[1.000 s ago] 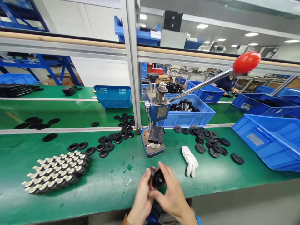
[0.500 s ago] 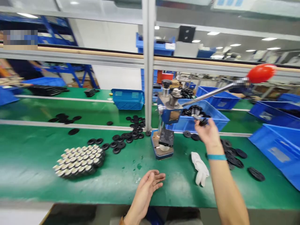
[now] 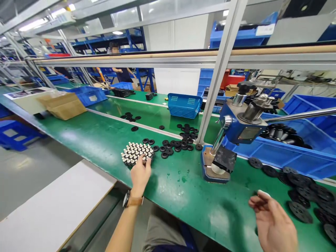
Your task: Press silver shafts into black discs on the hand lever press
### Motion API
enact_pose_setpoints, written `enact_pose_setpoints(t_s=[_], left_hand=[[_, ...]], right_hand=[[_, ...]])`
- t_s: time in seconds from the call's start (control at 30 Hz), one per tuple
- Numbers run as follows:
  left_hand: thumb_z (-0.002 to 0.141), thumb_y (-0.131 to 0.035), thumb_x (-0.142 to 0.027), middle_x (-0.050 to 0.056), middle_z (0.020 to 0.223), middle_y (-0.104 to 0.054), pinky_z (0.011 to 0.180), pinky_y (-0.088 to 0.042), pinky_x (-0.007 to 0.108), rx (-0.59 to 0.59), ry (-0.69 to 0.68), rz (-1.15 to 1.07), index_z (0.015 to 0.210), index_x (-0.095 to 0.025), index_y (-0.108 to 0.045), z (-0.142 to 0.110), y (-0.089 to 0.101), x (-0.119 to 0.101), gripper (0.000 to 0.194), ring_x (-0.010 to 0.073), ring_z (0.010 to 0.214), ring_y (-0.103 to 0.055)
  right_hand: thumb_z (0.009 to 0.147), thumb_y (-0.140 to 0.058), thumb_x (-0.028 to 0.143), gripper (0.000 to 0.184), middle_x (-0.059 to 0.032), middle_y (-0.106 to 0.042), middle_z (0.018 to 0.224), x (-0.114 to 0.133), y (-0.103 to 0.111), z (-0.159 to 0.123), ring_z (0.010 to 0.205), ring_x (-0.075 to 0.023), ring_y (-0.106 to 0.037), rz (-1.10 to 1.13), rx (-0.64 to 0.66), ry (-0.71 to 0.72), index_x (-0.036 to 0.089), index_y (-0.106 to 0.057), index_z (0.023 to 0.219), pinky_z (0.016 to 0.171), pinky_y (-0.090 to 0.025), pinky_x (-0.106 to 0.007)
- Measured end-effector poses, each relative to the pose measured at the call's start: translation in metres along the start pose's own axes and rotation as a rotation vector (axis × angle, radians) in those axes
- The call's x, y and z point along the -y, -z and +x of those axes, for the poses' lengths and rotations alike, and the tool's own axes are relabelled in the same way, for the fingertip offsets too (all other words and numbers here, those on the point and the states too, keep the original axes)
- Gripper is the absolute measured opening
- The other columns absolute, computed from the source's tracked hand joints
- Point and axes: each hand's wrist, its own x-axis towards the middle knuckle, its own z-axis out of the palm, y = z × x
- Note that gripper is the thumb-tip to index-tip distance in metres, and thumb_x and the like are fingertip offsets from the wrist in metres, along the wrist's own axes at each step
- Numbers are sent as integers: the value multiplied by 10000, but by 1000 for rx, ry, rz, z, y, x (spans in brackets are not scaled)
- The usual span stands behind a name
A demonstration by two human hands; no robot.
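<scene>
My left hand (image 3: 141,171) is at the near right edge of a tight cluster of white-tipped black cylindrical parts (image 3: 133,151). Its thumb and forefinger close around one of these parts, mostly hidden by the fingers. My right hand (image 3: 274,217) hovers above the bench at the right, fingers loosely curled and apart, with nothing visible in them. A bit of white (image 3: 264,193) shows at its fingertips; the white glove seen earlier is otherwise hidden. Between the hands stands a blue hand press (image 3: 243,122) with a black block (image 3: 224,159) over its base.
Black discs (image 3: 170,145) are strewn along the rail left of the press. Larger black discs (image 3: 299,190) pile up at the right. A blue bin (image 3: 296,157) of black parts stands behind the press. A teal basket (image 3: 183,106) and a cardboard box (image 3: 64,106) sit farther left.
The view has swung left. My left hand has moved from the bench front to the cluster and closed on a part. My right hand has come back from the bin without the dark part.
</scene>
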Motion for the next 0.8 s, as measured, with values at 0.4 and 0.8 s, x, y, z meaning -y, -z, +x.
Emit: enact_pose_setpoints(t_s=[0.4, 0.8], left_hand=[[990, -479, -308, 158, 782, -756, 628, -442, 332, 12, -142, 173, 1018, -136, -678, 17, -21, 19, 264, 324, 723, -736], [993, -446, -313, 91, 761, -778, 614, -528, 278, 60, -692, -152, 854, -215, -642, -8, -13, 32, 260, 224, 664, -753]], right_hand=[[702, -882, 578, 477, -84, -754, 732, -73, 53, -74, 687, -226, -713, -89, 174, -228, 152, -805, 901, 644, -617, -329], [879, -683, 646, 460, -47, -698, 674, -76, -9, -96, 621, -179, -646, -290, 365, -32, 198, -787, 873, 635, -570, -255]])
